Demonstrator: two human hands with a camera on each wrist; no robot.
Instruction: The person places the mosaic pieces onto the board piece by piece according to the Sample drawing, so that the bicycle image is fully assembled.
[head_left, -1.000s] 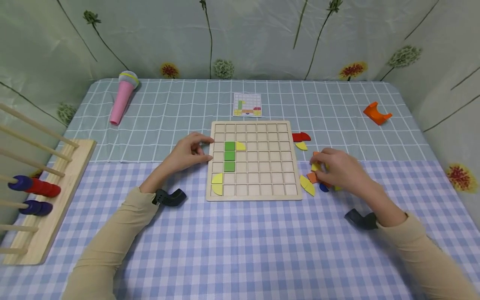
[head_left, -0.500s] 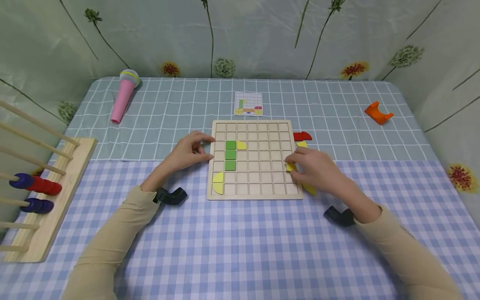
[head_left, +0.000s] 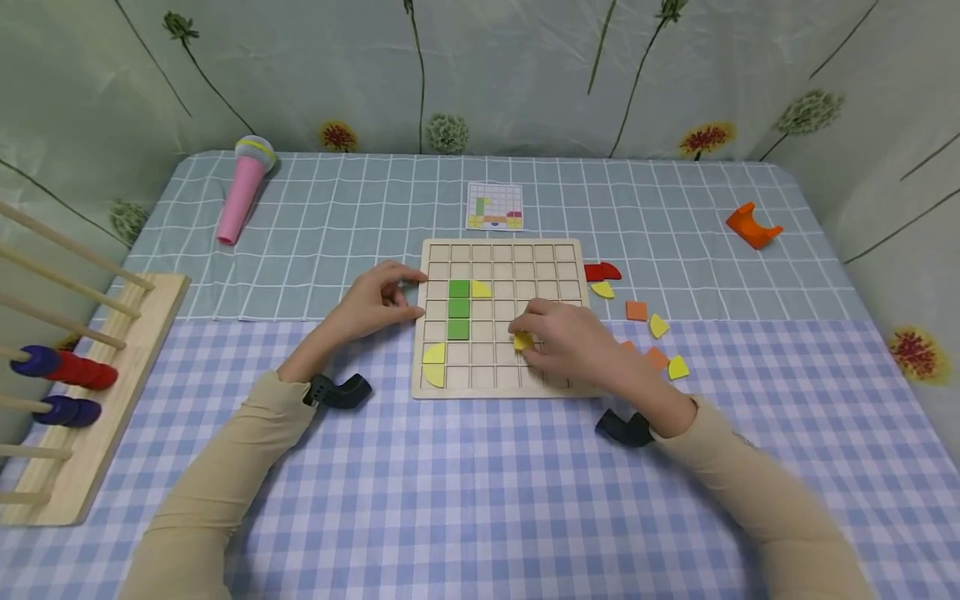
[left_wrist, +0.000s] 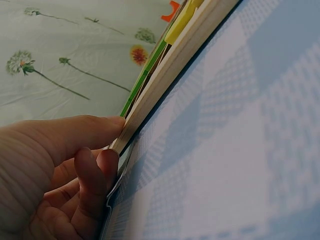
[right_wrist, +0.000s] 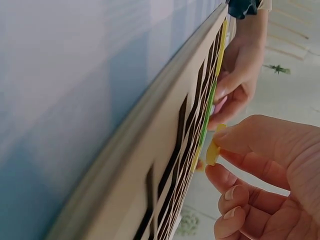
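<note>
My right hand point(head_left: 573, 337) is over the right half of a wooden grid board point(head_left: 510, 394). Its thumb and index finger pinch a small yellow piece point(head_left: 522, 341), held tilted close above the cells in the right wrist view. My left hand point(head_left: 369, 300) rests its thumb and fingertips against the board's left edge. Three green squares point(head_left: 459, 308) form a column in the grid, with a yellow quarter piece point(head_left: 481, 289) beside the top one. Two more yellow pieces point(head_left: 433, 365) lie at the lower left of the board.
Right of the board lie red pieces point(head_left: 602, 272), orange squares point(head_left: 636, 311) and yellow quarter pieces point(head_left: 678, 367). A small pattern card point(head_left: 495, 207) sits behind the board. Farther out are a pink toy microphone point(head_left: 242, 196), an orange curved block point(head_left: 752, 227) and a wooden bead rack point(head_left: 112, 417).
My right hand has moved left from the loose pieces onto the board, carrying the yellow piece. The left hand has stayed at the board's left edge.
</note>
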